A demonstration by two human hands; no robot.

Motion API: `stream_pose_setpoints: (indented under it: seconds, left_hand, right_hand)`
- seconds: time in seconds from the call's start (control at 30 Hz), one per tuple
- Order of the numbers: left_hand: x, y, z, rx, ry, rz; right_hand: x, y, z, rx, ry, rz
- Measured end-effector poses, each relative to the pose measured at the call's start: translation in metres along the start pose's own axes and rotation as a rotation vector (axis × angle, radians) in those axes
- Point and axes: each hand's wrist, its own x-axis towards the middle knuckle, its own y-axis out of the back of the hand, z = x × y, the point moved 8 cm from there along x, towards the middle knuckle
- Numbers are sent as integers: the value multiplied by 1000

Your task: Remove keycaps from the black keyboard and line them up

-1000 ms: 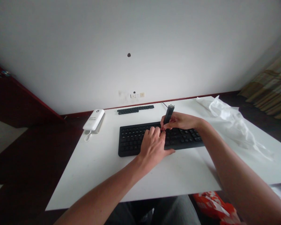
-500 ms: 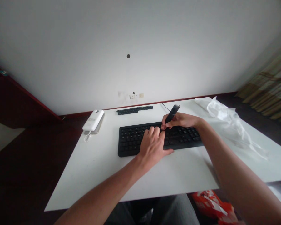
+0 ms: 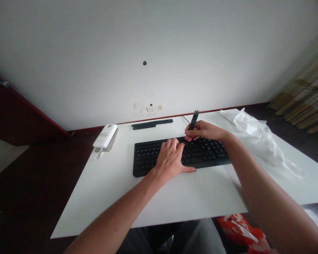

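Keyboard (image 3: 197, 153) could slide if the left hand (image 3: 170, 158), thumb spread, lifts while the right hand (image 3: 204, 130), pinching a black tool (image 3: 194, 120), pushes.

Left hand (image 3: 171, 158), right hand (image 3: 208, 130) and forearms (image 3: 131, 203) are bare. Trousers (image 3: 200, 237) are dark grey, paler on the right thigh; fabric appears to be denim, though shadowed.

On my feed, the left hand (image 3: 171, 157) covers part of the keyboard (image 3: 201, 155); the right hand (image 3: 201, 131) hides the black tool's (image 3: 194, 120) lower end; left of the keyboard, I cannot read the white device's (image 3: 107, 133) small print (image 3: 104, 134)
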Motion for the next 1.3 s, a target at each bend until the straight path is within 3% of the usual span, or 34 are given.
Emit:
stream_pose_setpoints:
  seconds: [0.9, 1.3]
  left_hand:
    - [8, -15, -7, -179, -43, -71]
    - [-3, 2, 8, -96, -51, -7]
  right_hand:
    - [0, -13, 0, -1, -8, -112]
    - [1, -13, 6, 7, 2, -167]
